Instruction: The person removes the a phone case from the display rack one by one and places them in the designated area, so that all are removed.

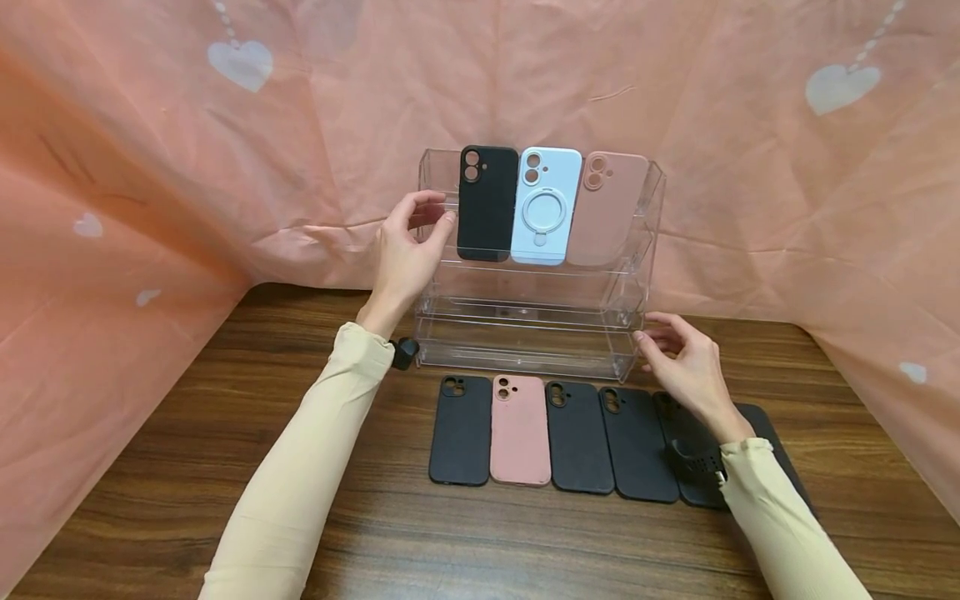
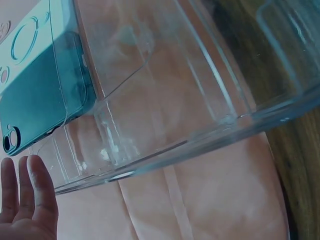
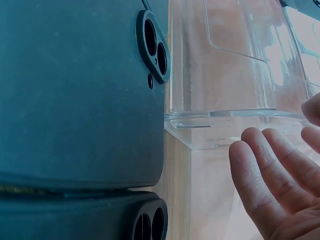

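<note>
A clear stepped display rack (image 1: 525, 321) stands on the table, with a black phone case (image 1: 487, 204), a white phone case with a ring (image 1: 547, 229) and a pink phone case (image 1: 606, 212) side by side on its top tier. My left hand (image 1: 408, 246) is at the rack's upper left side, thumb near the black case. Its fingers (image 2: 40, 182) look extended beside the rack's edge in the left wrist view. At the lower right corner of the rack is my right hand (image 1: 684, 367), with loosely bent fingers (image 3: 252, 182) close to the clear side wall.
Before the rack, a row of phone cases lies on the wooden table (image 1: 360, 533): a pink one (image 1: 521, 429) among several black ones (image 1: 581, 437). My right wrist overlaps the row's right end. Pink cloth (image 1: 337, 108) with white hearts hangs behind and at the sides.
</note>
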### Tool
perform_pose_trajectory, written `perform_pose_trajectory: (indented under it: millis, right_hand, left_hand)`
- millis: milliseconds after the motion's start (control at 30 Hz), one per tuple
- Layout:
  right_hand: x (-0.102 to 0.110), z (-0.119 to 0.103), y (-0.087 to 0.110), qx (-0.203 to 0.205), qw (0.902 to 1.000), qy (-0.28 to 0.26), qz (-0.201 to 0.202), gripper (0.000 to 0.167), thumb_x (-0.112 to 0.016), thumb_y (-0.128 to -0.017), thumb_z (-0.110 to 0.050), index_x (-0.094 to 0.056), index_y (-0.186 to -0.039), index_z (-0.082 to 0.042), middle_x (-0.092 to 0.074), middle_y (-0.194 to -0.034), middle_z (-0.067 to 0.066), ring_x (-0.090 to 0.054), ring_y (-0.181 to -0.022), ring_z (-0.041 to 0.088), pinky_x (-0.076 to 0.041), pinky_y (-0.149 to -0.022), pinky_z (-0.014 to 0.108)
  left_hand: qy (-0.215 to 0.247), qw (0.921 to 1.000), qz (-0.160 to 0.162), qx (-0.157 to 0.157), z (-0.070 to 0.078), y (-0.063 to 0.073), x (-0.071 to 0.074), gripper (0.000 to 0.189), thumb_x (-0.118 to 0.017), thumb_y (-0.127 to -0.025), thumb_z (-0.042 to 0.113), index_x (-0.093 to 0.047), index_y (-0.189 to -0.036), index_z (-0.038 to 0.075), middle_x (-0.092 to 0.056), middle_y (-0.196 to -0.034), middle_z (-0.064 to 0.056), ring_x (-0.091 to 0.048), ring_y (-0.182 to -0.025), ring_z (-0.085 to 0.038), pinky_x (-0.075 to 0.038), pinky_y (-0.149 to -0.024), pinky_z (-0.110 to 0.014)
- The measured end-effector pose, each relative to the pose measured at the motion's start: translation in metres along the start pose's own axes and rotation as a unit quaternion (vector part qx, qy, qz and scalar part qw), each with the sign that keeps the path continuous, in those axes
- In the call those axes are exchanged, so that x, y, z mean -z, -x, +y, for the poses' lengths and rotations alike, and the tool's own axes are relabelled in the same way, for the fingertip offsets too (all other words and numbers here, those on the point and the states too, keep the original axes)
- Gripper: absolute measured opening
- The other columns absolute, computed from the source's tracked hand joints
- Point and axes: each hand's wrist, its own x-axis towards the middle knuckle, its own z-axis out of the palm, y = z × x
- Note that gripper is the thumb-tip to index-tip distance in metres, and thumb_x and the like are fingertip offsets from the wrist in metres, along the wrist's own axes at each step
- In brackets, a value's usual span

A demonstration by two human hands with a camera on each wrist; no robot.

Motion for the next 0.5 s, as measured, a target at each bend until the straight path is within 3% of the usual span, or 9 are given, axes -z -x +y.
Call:
perform_pose_trajectory:
  millis: [67, 167, 300, 500]
  right_hand:
    - [0.000, 0.000, 0.000, -0.001, 1.0000, 0.002, -0.001, 0.035, -0.068, -0.098, -0.017, -0.063, -0.131, -0.004, -0.073, -0.107, 0.027, -0.067, -0.075, -0.008, -0.062, -0.059, 0.028]
    - [0.000, 0.001, -0.001, 0.001, 1.0000, 0.007, 0.001, 0.034, -0.067, -0.099, -0.017, -0.064, -0.130, -0.004, -0.073, -0.106, 0.027, -0.068, -0.074, -0.007, -0.062, -0.059, 0.028]
    - [0.000, 0.004, -0.002, 0.006, 1.0000, 0.008, 0.002, 0.032, -0.066, -0.099, -0.015, -0.063, -0.129, -0.002, -0.073, -0.105, 0.027, -0.069, -0.073, -0.007, -0.062, -0.058, 0.028]
    - [-0.001, 0.003, -0.002, 0.004, 1.0000, 0.004, 0.002, 0.033, -0.067, -0.099, -0.015, -0.063, -0.129, -0.002, -0.073, -0.105, 0.028, -0.070, -0.074, -0.004, -0.063, -0.059, 0.030]
  left_hand:
    - [-0.003, 1.0000, -0.007, 0.003, 0.001, -0.004, -0.002, 0.030, -0.068, -0.095, 0.014, -0.067, -0.123, 0.004, -0.072, -0.113, -0.015, -0.071, -0.106, -0.026, -0.056, -0.094, -0.045]
    - [-0.008, 0.9997, -0.020, 0.015, 0.004, -0.010, -0.004, 0.033, -0.067, -0.096, 0.015, -0.066, -0.127, 0.004, -0.071, -0.116, -0.016, -0.070, -0.108, -0.026, -0.056, -0.100, -0.040]
    - [-0.033, 0.9975, -0.042, 0.046, 0.009, -0.016, -0.007, 0.038, -0.067, -0.096, 0.021, -0.064, -0.132, 0.008, -0.072, -0.122, -0.014, -0.072, -0.110, -0.023, -0.058, -0.099, -0.032]
    - [-0.065, 0.9939, -0.055, 0.071, 0.013, -0.022, -0.011, 0.040, -0.066, -0.097, 0.026, -0.063, -0.135, 0.013, -0.072, -0.124, -0.009, -0.074, -0.108, -0.023, -0.058, -0.096, -0.034]
